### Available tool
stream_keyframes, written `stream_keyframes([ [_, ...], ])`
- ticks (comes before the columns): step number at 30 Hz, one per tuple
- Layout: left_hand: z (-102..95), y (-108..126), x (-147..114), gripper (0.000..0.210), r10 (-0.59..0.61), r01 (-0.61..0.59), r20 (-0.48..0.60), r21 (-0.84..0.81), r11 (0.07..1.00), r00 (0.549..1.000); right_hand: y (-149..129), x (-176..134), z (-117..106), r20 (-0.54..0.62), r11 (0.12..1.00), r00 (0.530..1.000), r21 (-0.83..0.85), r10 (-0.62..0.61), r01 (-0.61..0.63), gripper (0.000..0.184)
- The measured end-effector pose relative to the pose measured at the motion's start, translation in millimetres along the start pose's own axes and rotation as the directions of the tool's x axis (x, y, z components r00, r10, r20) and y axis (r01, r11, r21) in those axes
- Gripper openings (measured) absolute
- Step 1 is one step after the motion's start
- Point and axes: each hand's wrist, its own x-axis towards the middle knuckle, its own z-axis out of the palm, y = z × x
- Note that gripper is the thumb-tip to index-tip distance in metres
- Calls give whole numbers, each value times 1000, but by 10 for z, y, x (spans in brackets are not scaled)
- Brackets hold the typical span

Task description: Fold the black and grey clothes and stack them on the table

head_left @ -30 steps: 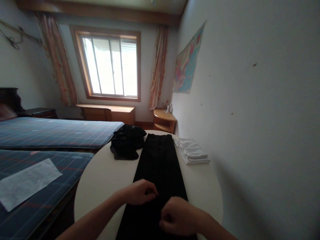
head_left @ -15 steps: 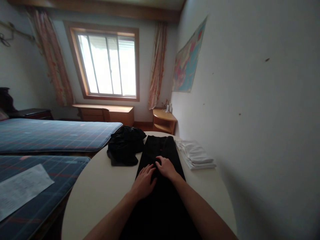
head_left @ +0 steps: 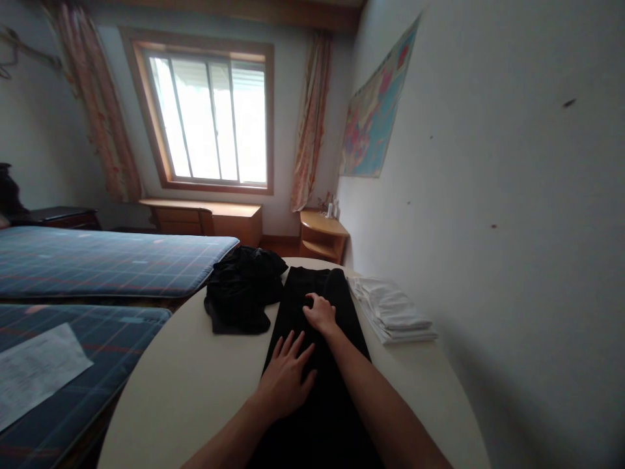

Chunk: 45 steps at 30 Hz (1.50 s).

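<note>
A pair of black trousers (head_left: 325,404), folded into a long strip, lies lengthwise on the round cream table (head_left: 195,384). My left hand (head_left: 289,372) rests flat on its near-middle part, fingers spread. Farther up the cloth, my right hand (head_left: 319,314) touches the surface with bent fingers; a gap shows between thumb and forefinger. To the left sits a crumpled black garment (head_left: 244,290). A stack of folded white clothes (head_left: 393,309) lies at the right. The near end of the trousers runs out of view between my forearms.
Two plaid mattresses (head_left: 112,264) lie left of the table, with a printed paper sheet (head_left: 39,371) on the nearer one. A white wall (head_left: 527,293) stands close on the right. Beyond the table are a corner shelf (head_left: 322,225) and a low desk (head_left: 234,212) under the window.
My left hand has moved slightly nearer, its fingers spreading wider. My right hand has shifted a little away up the trousers and its fingers are more bent. The view has shifted slightly.
</note>
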Motion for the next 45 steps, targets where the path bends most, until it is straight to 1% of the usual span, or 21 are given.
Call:
stream_keyframes([
  [5, -12, 2, 2, 59, 2, -2, 14, -14, 1000, 1000, -60, 335, 60, 25, 998, 998, -18, 55, -54, 53],
  [8, -27, 11, 4, 59, -10, 11, 28, -18, 1000, 1000, -88, 504, 92, 31, 1000, 999, -11, 25, -24, 52],
  [11, -42, 23, 7, 60, -22, 23, 30, -21, 1000, 999, -87, 614, 134, 13, 999, 1000, -18, -29, 29, 56],
  [13, -50, 30, 11, 60, -31, 32, 24, -24, 999, 999, -68, 660, 165, 9, 998, 999, -44, -38, 39, 56],
  [16, -58, 35, 18, 61, -35, 36, 31, -29, 999, 999, -22, 717, 188, -2, 994, 999, -102, -33, 33, 52],
  [18, -61, 35, 21, 61, -37, 38, 42, -30, 999, 998, 22, 752, 172, -41, 991, 999, -137, -17, 11, 51],
  [22, -69, 36, 17, 61, -36, 38, 42, -36, 999, 998, 158, 793, 76, -130, 978, 990, -189, 59, -83, 48],
  [26, -73, 43, 8, 61, -39, 41, 51, -42, 998, 998, 314, 805, -23, -188, 964, 975, -215, 117, -157, 41],
  [28, -72, 45, 8, 61, -43, 46, 56, -45, 998, 997, 369, 821, -55, -215, 960, 968, -220, 129, -176, 41],
  [31, -71, 44, 12, 61, -41, 44, 52, -48, 998, 998, 422, 862, -86, -242, 958, 961, -214, 137, -191, 43],
  [36, -89, 52, 15, 62, -47, 50, 61, -48, 998, 997, 501, 945, -118, -261, 956, 946, -167, 194, -242, 30],
  [39, -98, 59, 13, 62, -51, 54, 67, -54, 997, 996, 557, 1007, -132, -271, 958, 937, -119, 222, -261, 30],
  [42, -89, 54, 9, 61, -45, 48, 63, -53, 997, 997, 609, 1077, -146, -280, 969, 938, -74, 206, -235, 37],
  [45, -76, 47, 6, 60, -50, 52, 57, -48, 997, 997, 662, 1119, -145, -251, 985, 957, -56, 145, -164, 42],
])
